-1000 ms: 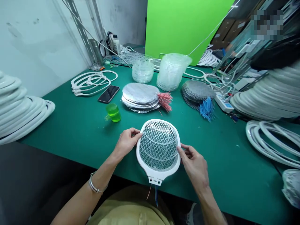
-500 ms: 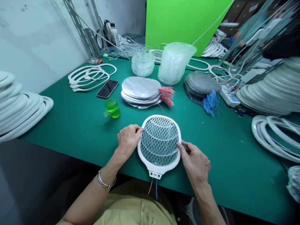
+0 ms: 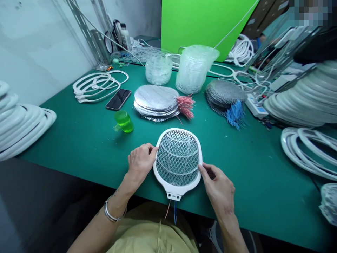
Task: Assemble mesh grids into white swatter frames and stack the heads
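Observation:
A white racket-shaped frame (image 3: 177, 190) filled with metal mesh (image 3: 177, 158) lies near the table's front edge, its narrow neck toward me. One reddish wire and blue wire hang from the neck over the edge. My left hand (image 3: 142, 160), with a silver bangle on its wrist, pinches the frame's upper left rim between thumb and fingers. On the other side, my right hand (image 3: 218, 184) grips the right rim, thumb on top. Beyond the frame sits a stack of silver mesh sheets (image 3: 155, 100) with red wires (image 3: 185, 105).
Left of the mesh stack are a green cup (image 3: 124, 122) and a phone (image 3: 118, 99). Dark mesh sheets (image 3: 223, 93) with blue wires lie at right. Clear plastic stacks (image 3: 193, 68) stand behind. White frames are piled at far left (image 3: 23, 123) and right (image 3: 297, 102).
Both hands keep hold of the frame's rims; my left hand has slid slightly down its side. The whole view has shifted a little.

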A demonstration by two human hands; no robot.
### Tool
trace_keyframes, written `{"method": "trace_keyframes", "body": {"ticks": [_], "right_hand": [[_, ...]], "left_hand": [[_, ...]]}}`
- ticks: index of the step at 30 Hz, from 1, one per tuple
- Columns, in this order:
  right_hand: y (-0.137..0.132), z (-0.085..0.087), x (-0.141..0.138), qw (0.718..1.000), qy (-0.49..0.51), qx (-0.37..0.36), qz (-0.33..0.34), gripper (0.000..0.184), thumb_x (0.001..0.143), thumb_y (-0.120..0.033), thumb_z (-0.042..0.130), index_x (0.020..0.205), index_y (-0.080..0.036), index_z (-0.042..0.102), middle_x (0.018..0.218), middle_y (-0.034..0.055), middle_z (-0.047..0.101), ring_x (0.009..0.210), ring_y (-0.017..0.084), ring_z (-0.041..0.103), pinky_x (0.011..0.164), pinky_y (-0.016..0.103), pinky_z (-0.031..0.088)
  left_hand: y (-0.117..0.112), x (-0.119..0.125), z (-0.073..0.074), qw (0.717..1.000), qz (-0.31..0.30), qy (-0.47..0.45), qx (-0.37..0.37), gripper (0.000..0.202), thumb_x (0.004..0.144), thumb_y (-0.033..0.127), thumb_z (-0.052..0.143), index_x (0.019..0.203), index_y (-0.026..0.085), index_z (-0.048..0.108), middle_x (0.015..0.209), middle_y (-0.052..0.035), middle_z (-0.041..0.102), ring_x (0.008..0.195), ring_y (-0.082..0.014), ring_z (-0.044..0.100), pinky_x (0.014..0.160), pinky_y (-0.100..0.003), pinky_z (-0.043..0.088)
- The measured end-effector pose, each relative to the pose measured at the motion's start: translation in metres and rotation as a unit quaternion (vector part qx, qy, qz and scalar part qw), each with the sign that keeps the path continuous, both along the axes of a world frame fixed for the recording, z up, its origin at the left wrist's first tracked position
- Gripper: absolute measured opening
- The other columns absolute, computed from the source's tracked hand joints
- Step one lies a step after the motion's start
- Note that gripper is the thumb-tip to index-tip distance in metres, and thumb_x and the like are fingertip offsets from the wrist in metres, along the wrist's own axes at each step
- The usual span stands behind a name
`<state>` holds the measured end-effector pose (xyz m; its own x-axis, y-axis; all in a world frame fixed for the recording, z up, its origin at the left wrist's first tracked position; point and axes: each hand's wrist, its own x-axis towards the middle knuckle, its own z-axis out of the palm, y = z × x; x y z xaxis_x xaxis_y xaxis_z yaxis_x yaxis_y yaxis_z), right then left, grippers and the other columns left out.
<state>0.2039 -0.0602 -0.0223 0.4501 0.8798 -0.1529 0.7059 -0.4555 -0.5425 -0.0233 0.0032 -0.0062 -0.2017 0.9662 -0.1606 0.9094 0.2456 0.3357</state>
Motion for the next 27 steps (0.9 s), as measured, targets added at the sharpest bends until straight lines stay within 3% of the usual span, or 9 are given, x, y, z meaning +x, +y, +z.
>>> {"method": "trace_keyframes", "body": {"ticks": [6,11,20,24,27], "right_hand": [[-0.005,-0.004,-0.007,0.996,-0.087,0.019,-0.002,0.034,0.087,-0.054,0.050,0.093,-0.028,0.070,0.097,0.0005,0.070,0.073,0.019,0.059,0.058,0.029,0.034],[-0.006,-0.007,-0.005,0.999,-0.029,0.028,-0.009,0.033,0.085,-0.057,0.053,0.093,-0.030,0.070,0.093,-0.0009,0.070,0.071,0.018,0.059,0.060,0.028,0.037],[-0.010,-0.007,-0.013,0.994,-0.106,0.026,-0.020,0.030,0.090,-0.050,0.051,0.086,-0.026,0.068,0.087,0.0007,0.069,0.068,0.017,0.056,0.056,0.027,0.032],[-0.013,-0.013,-0.020,0.980,-0.189,0.054,0.024,0.041,0.097,-0.049,0.036,0.090,-0.020,0.065,0.090,0.0057,0.066,0.070,0.018,0.057,0.054,0.028,0.032],[-0.012,-0.021,-0.022,0.960,-0.252,0.101,0.066,0.050,0.100,-0.046,0.027,0.104,-0.013,0.064,0.095,0.0138,0.065,0.082,0.024,0.060,0.064,0.033,0.041]], "left_hand": [[-0.005,0.005,0.002,0.999,0.003,0.046,-0.004,0.029,0.093,0.043,0.048,0.078,0.025,0.065,0.085,-0.0028,0.073,0.077,-0.0267,0.067,0.054,-0.029,0.029],[-0.009,0.005,-0.001,0.999,-0.005,0.042,0.020,0.029,0.095,0.042,0.047,0.077,0.025,0.062,0.084,-0.0008,0.071,0.076,-0.0242,0.066,0.054,-0.028,0.026],[-0.015,0.005,-0.005,0.998,-0.016,0.056,0.034,0.028,0.096,0.043,0.049,0.079,0.025,0.063,0.086,0.0010,0.069,0.072,-0.0212,0.065,0.052,-0.028,0.025],[-0.020,0.008,-0.009,0.996,-0.026,0.071,0.048,0.031,0.099,0.042,0.042,0.086,0.024,0.063,0.087,-0.0016,0.068,0.072,-0.0203,0.065,0.051,-0.028,0.030],[-0.023,0.009,-0.018,0.993,-0.052,0.078,0.075,0.035,0.101,0.040,0.035,0.092,0.021,0.063,0.091,-0.0061,0.069,0.077,-0.0208,0.065,0.062,-0.029,0.041]]}}
